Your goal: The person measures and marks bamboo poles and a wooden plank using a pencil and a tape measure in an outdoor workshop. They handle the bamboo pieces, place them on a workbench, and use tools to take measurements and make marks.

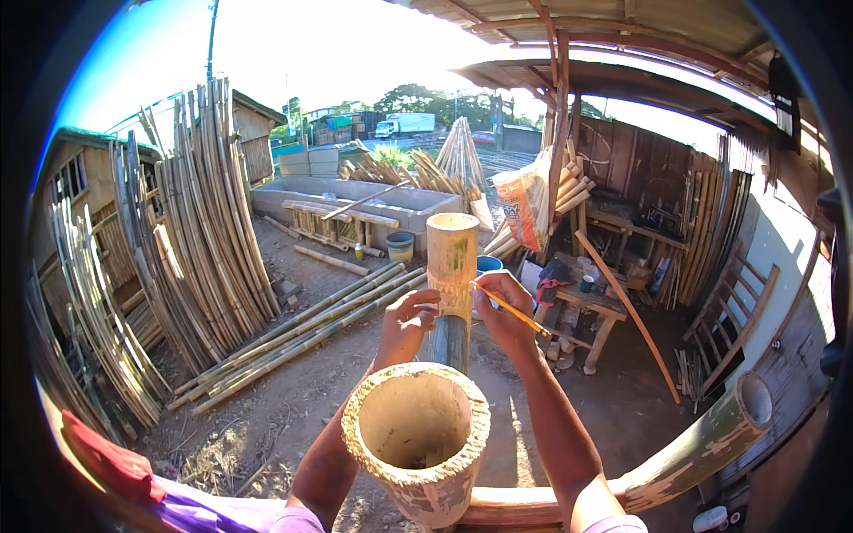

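While opposite left hand (408, 322), right hand (507, 322) around pencil (525, 318).

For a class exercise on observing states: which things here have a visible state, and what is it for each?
Left hand: fingers curled beside bamboo segment
Right hand: pinching pencil
Pencil: held, slanted
Bamboo segment: upright, open-topped
Front bamboo tube: open-topped, rough-rimmed
Ground poles: lying down
Tall poles: standing, leaning
Bucket: upright
Wooden ladder: leaning
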The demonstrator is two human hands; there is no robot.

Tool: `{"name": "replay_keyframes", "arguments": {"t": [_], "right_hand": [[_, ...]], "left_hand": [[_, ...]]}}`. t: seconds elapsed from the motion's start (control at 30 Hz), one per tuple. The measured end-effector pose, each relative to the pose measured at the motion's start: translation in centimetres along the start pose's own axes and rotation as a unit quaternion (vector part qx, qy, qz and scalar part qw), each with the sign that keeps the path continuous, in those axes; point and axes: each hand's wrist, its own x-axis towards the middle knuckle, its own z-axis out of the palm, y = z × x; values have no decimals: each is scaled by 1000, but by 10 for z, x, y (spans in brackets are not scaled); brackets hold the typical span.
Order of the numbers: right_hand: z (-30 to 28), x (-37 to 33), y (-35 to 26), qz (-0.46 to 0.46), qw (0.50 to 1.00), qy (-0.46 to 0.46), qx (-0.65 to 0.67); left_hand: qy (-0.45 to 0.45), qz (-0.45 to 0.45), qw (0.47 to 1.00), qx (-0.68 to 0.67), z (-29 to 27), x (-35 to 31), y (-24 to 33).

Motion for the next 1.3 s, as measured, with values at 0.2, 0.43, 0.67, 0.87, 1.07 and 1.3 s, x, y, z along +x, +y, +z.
{"name": "replay_keyframes", "arguments": {"t": [0.2, 0.43, 0.67, 0.87, 1.07, 1.3], "right_hand": [[31, 67, 44, -18, 1000, -13, -6], [43, 83, 75, -10, 998, 38, 48], [51, 92, 75, -48, 998, 29, 8], [52, 95, 70, -61, 995, 35, -69], [53, 95, 69, -79, 992, 49, -84], [56, 95, 69, -91, 990, 56, -89]], "left_hand": [[-21, 64, 986, 153, -4, 47, -14], [-35, 163, 930, 327, 1, 81, -8], [-25, 194, 908, 370, 4, 91, -14], [11, 248, 880, 406, 1, 101, -16], [-11, 256, 867, 428, -7, 115, -14], [-24, 275, 830, 484, -14, 119, -14]]}}
